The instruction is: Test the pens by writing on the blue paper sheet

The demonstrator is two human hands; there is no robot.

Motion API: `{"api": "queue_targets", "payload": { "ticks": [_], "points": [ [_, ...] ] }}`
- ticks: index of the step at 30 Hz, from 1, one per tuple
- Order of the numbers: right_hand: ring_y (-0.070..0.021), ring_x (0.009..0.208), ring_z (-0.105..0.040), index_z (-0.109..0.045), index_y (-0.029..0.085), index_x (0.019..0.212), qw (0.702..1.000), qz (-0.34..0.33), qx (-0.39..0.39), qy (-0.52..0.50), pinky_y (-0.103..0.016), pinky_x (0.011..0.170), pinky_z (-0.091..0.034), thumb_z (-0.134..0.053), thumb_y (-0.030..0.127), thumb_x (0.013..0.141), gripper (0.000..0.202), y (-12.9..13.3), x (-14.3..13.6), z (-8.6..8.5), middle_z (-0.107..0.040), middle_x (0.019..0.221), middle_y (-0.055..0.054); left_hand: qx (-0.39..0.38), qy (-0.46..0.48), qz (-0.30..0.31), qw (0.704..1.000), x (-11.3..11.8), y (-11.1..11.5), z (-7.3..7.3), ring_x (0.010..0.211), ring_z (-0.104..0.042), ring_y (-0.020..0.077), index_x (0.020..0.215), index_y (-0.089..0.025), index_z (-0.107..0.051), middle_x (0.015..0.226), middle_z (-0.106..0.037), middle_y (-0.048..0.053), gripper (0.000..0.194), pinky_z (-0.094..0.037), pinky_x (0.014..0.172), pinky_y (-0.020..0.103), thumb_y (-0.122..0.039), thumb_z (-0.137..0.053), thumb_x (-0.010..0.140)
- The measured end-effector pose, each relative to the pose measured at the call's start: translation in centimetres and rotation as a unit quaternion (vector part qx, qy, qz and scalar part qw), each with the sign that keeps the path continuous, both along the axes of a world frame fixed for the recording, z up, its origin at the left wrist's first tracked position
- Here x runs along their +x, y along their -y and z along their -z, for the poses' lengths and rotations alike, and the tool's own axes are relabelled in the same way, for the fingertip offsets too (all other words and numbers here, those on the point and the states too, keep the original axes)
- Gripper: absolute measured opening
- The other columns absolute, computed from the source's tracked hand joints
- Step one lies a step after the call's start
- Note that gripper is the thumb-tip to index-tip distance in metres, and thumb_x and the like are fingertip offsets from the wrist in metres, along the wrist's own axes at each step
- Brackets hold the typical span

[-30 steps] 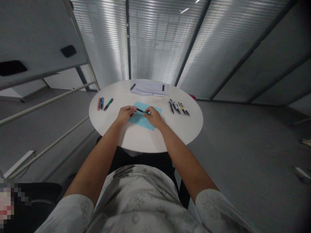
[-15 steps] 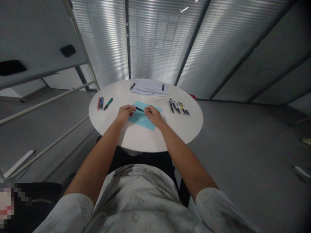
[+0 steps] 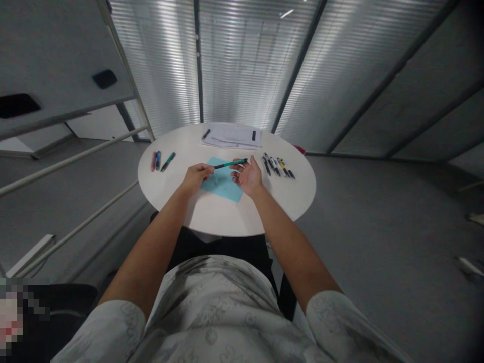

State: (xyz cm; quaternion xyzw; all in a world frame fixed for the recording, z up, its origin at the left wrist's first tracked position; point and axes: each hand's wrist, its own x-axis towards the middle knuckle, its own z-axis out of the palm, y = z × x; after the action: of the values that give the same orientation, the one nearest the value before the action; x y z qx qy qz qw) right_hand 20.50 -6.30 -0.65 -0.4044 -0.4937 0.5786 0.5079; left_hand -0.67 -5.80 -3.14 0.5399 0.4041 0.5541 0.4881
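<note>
A green pen [image 3: 229,164] with dark ends is held level just above a light blue sheet of paper [image 3: 224,185] on the round white table [image 3: 295,196]. My left hand [image 3: 195,177] pinches the pen's left end with closed fingers. My right hand [image 3: 248,176] is turned palm up at the pen's right end, fingers apart, its fingertips touching the pen. The blue sheet lies between and under both hands.
Three pens [image 3: 162,161], red, blue and green, lie at the table's left. Several pens [image 3: 279,167] lie in a row at the right. White papers [image 3: 232,136] with a dark pen [image 3: 206,134] sit at the far edge. A whiteboard frame [image 3: 71,161] stands left.
The pen has been lifted and swung from pointing down-right to nearly level. My right hand turned palm up and shifted right, its grip loosened to fingertips. My left hand stayed at the pen's left end.
</note>
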Motion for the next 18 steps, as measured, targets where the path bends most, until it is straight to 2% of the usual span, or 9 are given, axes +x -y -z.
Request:
{"api": "queue_targets", "payload": {
  "ticks": [6, 11, 15, 18],
  "points": [
    [-0.0201, 0.063, -0.060, -0.065, 0.019, 0.103, 0.997, -0.063, -0.041, -0.023, -0.030, 0.051, -0.044, -0.025, 0.084, 0.083, 0.078, 1.0, -0.3, -0.7, -0.069, 0.082, -0.011, 0.009, -0.029, 0.008, 1.000, 0.2, 0.4, -0.1, 0.054, -0.046, 0.0099, 0.074, -0.015, -0.074, 0.057, -0.057, 0.001, 0.024, -0.031, 0.054, 0.028, -0.035, -0.082, 0.062],
    [-0.0174, 0.058, -0.056, -0.064, 0.020, 0.096, 0.990, -0.040, -0.077, -0.108, -0.027, 0.047, -0.040, -0.030, 0.085, 0.081, 0.075, 1.2, -0.3, -1.0, -0.065, 0.072, -0.007, 0.009, -0.030, 0.001, 1.000, 0.4, 0.4, -0.3, 0.058, -0.048, 0.0106, 0.074, -0.015, -0.074, 0.061, -0.059, 0.002, 0.023, -0.037, 0.058, 0.028, -0.034, -0.080, 0.063],
    [-0.0152, 0.054, -0.052, -0.061, 0.022, 0.090, 0.967, -0.016, -0.100, -0.234, -0.025, 0.043, -0.036, -0.030, 0.085, 0.080, 0.071, 0.4, 0.4, -0.5, -0.058, 0.065, -0.002, -0.015, 0.033, -0.023, 0.999, 0.2, -0.4, 0.2, 0.060, -0.051, 0.0104, 0.076, -0.015, -0.074, 0.070, -0.065, 0.005, 0.023, -0.042, 0.061, 0.027, -0.033, -0.079, 0.063],
    [-0.0153, 0.055, -0.053, -0.059, 0.022, 0.089, 0.951, -0.003, -0.102, -0.293, -0.024, 0.043, -0.036, -0.029, 0.084, 0.082, 0.068, -0.2, 0.9, 0.0, -0.056, 0.065, -0.001, -0.026, 0.057, -0.023, 0.998, 0.0, -0.8, 0.5, 0.060, -0.052, 0.0101, 0.077, -0.014, -0.074, 0.071, -0.065, 0.005, 0.022, -0.042, 0.060, 0.027, -0.030, -0.077, 0.063]
  ]
}}
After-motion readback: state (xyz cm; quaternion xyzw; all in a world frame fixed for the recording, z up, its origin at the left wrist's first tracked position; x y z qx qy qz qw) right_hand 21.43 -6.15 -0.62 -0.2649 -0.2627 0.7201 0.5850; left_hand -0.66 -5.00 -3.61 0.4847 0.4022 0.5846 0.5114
